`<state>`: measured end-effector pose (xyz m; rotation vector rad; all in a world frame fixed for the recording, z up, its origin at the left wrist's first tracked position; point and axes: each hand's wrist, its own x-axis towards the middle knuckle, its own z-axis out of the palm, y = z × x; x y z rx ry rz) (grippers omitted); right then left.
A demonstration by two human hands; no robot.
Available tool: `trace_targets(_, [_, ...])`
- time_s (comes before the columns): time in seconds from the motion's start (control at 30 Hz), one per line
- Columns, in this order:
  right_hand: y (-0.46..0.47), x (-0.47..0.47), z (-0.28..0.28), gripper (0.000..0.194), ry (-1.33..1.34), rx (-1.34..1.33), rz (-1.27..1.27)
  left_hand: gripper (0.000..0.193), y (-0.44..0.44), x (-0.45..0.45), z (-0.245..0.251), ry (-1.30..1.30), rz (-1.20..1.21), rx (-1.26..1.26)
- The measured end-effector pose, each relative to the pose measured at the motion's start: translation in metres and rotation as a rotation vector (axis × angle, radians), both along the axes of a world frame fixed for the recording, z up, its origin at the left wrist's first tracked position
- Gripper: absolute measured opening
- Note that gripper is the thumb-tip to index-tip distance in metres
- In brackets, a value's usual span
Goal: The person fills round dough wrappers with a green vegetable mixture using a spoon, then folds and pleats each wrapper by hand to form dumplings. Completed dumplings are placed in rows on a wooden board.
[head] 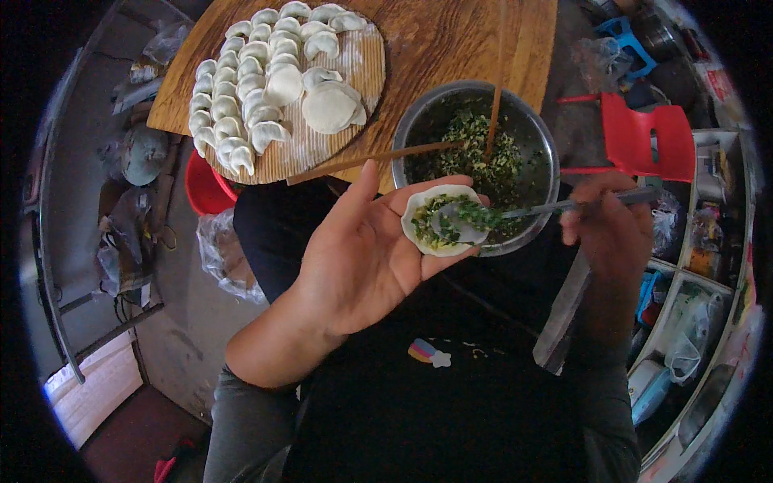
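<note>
A round dumpling wrapper [415, 212] lies on the fingers of my left hand [362, 271], palm up, with chopped green filling [445, 232] spread over it. My right hand [613, 217] grips a metal spoon [543, 207] by its handle; the spoon's bowl, carrying greens, is over the wrapper. Behind and partly under the wrapper is a metal bowl [551, 175] with more green and yellowish filling [483, 142]. Two wooden chopsticks lean in it, one chopstick [496, 90] pointing away from me, the other chopstick [374, 158] resting across the rim to the left.
A round ridged board [302, 154] on the wooden table [435, 42] bears rows of folded dumplings [253, 72] and a few flat wrappers [332, 108]. A red basin [202, 184] stands below the table's left side. At right are a red chair [646, 136] and shelves [682, 271].
</note>
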<state>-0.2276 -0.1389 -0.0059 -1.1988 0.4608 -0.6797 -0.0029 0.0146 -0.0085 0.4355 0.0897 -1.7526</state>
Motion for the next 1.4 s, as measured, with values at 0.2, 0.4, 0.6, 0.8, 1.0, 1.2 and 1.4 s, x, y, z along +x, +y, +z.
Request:
trace_targets(0.2, [0.003,0.005,-0.013,0.026,0.1,0.019,0.021,0.075,0.003,-0.001,-0.006,-0.036,-0.008,0.054])
trace_targets(0.4, [0.011,0.004,-0.001,0.019,0.049,-0.134,-0.031,0.074,0.008,0.004,-0.004,-0.076,0.071,0.107])
trace_targets(0.6, [0.023,-0.011,-0.008,0.012,0.398,-0.781,-0.189,0.075,0.011,0.019,0.004,-0.269,0.131,0.04])
trace_targets(0.8, [0.046,-0.018,-0.01,0.032,0.682,-1.13,0.156,0.073,0.007,0.021,0.018,-0.566,0.009,0.014])
trace_targets(1.0, [0.04,-0.023,0.035,0.047,0.434,-0.558,-0.047,0.073,0.006,0.014,0.049,-0.657,-0.155,-0.135])
trace_targets(1.2, [0.042,0.035,0.017,0.065,-0.273,0.824,0.324,0.076,-0.015,-0.023,0.069,-0.777,-0.257,-0.235])
trace_targets(1.4, [0.055,0.054,0.006,0.066,-0.342,1.06,0.251,0.063,-0.004,-0.015,0.076,-1.272,-0.199,-0.193])
